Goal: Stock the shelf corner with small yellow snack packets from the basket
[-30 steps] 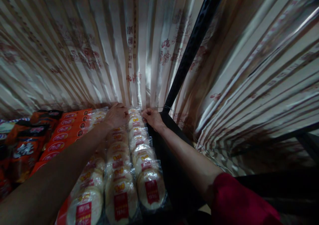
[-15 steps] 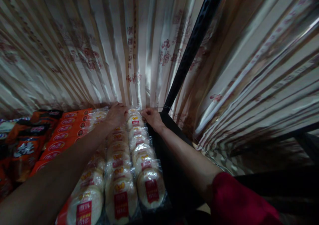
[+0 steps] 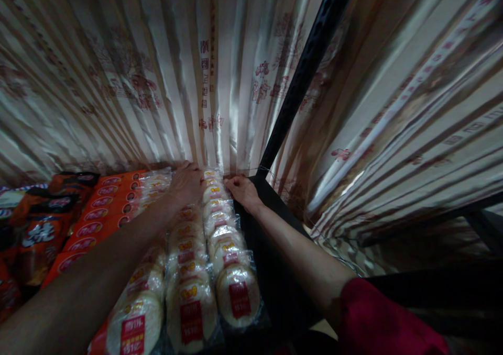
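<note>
Clear plastic packets of pale round flatbreads with red labels lie overlapped in rows on a black shelf (image 3: 283,271). My left hand (image 3: 187,183) reaches across to the far end, its fingers closed at the left edge of the far flatbread packet (image 3: 214,191) in the right-hand row. On that packet's right edge, the fingertips of my right hand (image 3: 242,191) are pinched together. The nearest packet of this row (image 3: 239,297) lies flat. My left forearm covers part of the middle row (image 3: 190,313) and the left row (image 3: 133,323).
Orange packets (image 3: 92,229) overlap in a row to the left, beside darker orange-and-black bags (image 3: 41,234). A pleated, printed curtain (image 3: 173,82) hangs behind the shelf. A slanted black post (image 3: 301,88) rises from the back right corner, with thin wire (image 3: 271,173) near its foot.
Both hands stay at the far end of the right row. The far packet between them has shifted slightly, and my right hand has come a little nearer to me.
</note>
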`<state>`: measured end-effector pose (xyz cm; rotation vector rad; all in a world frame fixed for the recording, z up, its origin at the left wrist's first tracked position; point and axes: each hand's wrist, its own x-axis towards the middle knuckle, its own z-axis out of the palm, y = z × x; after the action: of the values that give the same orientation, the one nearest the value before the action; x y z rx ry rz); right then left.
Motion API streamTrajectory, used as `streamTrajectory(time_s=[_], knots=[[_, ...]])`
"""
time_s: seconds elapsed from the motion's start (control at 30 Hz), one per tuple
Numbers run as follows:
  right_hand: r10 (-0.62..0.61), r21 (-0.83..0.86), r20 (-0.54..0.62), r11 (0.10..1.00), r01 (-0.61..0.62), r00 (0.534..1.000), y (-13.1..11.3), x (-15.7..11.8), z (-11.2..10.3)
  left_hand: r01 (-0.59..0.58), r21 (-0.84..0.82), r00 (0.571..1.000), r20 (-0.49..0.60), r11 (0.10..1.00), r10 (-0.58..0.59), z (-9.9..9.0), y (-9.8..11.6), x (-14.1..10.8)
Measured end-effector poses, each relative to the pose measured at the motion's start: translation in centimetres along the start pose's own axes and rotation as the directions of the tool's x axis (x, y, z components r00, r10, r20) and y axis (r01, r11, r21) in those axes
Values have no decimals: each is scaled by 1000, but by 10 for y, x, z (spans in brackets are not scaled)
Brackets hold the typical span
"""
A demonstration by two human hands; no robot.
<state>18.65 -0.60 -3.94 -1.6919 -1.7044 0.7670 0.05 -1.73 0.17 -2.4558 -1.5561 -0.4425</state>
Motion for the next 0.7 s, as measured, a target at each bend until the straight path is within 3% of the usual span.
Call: streamTrajectory(time_s=[0.23,0.7], knots=[[-29,-27,-43,999,28,999,-3,-3,0,7,-6,999,32,1000,-7,-5,4,-3],[-39,-63,-76,997,34,996,-18,-3,-2,80,36,997,-28,996,-79,-7,4,-6]])
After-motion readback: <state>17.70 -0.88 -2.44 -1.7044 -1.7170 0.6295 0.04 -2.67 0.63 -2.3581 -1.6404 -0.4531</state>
